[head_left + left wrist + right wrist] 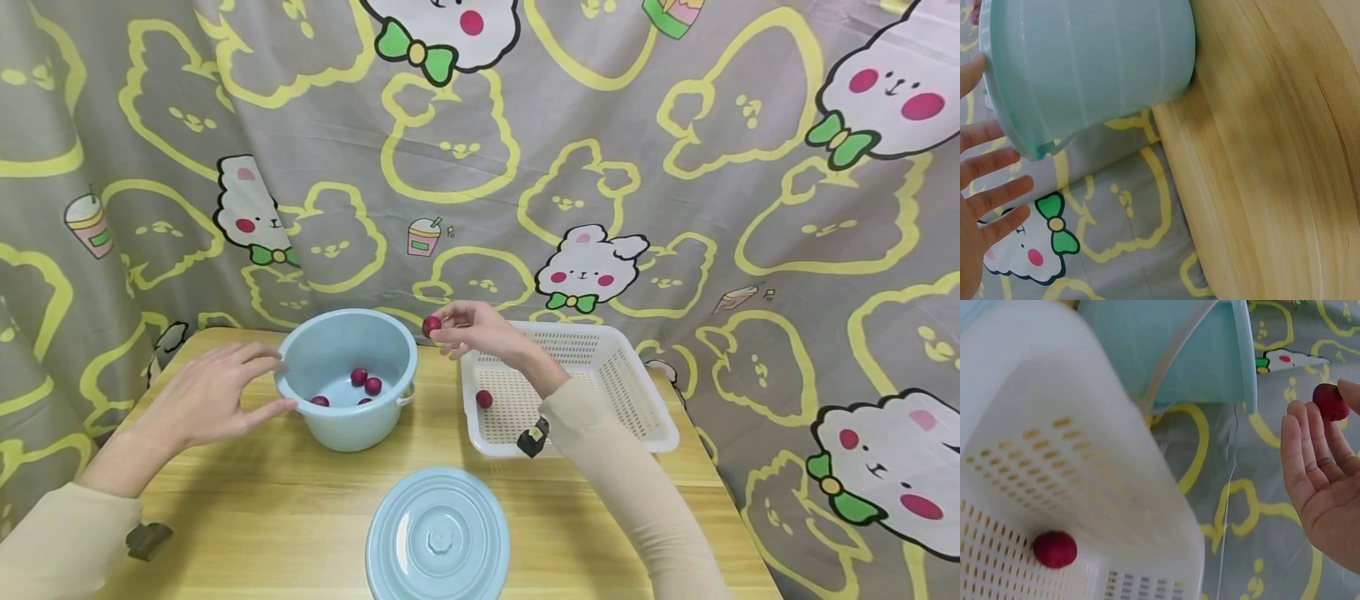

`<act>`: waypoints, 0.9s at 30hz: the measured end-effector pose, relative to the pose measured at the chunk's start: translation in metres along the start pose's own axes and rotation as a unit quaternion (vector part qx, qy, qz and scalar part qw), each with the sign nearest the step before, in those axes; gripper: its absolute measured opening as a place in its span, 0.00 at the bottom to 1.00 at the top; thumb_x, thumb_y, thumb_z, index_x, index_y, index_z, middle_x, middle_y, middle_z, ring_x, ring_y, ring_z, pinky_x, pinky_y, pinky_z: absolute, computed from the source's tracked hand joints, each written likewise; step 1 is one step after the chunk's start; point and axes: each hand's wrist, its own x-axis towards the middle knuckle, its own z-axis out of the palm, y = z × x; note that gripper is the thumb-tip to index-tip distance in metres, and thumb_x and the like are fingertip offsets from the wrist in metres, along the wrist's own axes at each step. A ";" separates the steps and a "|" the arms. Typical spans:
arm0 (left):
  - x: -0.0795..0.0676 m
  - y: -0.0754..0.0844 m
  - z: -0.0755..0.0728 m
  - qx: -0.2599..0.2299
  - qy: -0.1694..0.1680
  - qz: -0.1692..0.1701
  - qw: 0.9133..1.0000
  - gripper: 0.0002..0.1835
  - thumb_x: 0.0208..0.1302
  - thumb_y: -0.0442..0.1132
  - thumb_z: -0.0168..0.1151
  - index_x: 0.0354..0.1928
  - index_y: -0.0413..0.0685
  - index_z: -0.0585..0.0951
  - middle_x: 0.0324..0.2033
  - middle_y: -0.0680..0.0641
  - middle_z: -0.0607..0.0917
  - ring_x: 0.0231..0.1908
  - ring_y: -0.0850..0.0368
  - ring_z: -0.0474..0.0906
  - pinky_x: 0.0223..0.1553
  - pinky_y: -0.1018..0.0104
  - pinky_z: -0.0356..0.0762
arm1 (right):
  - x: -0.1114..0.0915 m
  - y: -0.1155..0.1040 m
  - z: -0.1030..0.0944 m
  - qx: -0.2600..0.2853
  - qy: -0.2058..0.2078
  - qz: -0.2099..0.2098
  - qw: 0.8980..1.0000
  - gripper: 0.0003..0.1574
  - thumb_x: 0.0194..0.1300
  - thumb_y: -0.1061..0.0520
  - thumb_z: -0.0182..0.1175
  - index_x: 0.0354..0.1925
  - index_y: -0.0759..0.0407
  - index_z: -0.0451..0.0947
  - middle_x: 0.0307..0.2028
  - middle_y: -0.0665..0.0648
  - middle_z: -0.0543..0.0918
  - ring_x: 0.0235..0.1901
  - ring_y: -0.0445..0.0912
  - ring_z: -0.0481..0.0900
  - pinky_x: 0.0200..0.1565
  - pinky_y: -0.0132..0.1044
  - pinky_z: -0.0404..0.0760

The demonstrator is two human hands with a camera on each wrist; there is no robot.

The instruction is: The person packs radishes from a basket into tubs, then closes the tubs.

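Observation:
My right hand (491, 335) pinches a dark red plum (431, 326) between thumb and fingertips, in the air between the bucket and the basket. In the right wrist view that plum (1331, 402) sits at the fingertips, palm facing the camera. My left hand (210, 393) is spread at the left rim of a light blue bucket (351, 429), its fingers extended around the edge. Several plums (359, 377) lie on the bucket's floor. One plum (484, 399) lies at the left side of a white slotted basket (660, 417), partly hidden behind my right arm.
A round light blue lid (438, 575) with a small knob lies at the table's front, between bucket and basket. All stand on a wood-grain table (285, 517). A grey patterned curtain (465, 233) hangs right behind the table.

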 end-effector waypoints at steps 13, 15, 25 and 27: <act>0.001 0.000 0.000 -0.002 0.002 0.002 1.000 0.25 0.55 0.61 0.77 0.46 0.50 0.89 0.49 0.44 0.89 0.46 0.39 0.87 0.45 0.37 0.85 | 0.018 -0.015 0.035 0.019 0.000 -0.010 1.000 0.21 0.73 0.55 0.68 0.60 0.60 0.81 0.50 0.69 0.85 0.39 0.47 0.89 0.45 0.42 0.93; 0.001 0.000 0.000 -0.002 0.002 0.001 1.000 0.25 0.55 0.61 0.77 0.46 0.50 0.89 0.49 0.44 0.89 0.47 0.39 0.87 0.45 0.37 0.85 | 0.021 -0.016 0.041 0.018 0.000 -0.005 1.000 0.22 0.72 0.54 0.68 0.60 0.59 0.80 0.47 0.64 0.86 0.38 0.46 0.88 0.45 0.42 0.93; 0.000 0.000 0.000 -0.001 0.000 0.000 1.000 0.25 0.55 0.61 0.77 0.46 0.51 0.89 0.49 0.44 0.89 0.46 0.39 0.87 0.45 0.38 0.85 | 0.034 -0.020 0.068 0.024 -0.022 -0.008 0.999 0.23 0.72 0.55 0.68 0.61 0.60 0.79 0.44 0.59 0.86 0.41 0.57 0.89 0.50 0.52 0.92; 0.000 0.000 0.001 -0.001 -0.001 -0.002 1.000 0.25 0.55 0.61 0.77 0.46 0.51 0.89 0.49 0.44 0.89 0.46 0.39 0.87 0.45 0.38 0.85 | 0.036 -0.021 0.072 0.026 -0.026 -0.010 0.999 0.22 0.72 0.56 0.68 0.61 0.60 0.79 0.44 0.57 0.86 0.42 0.59 0.88 0.51 0.54 0.92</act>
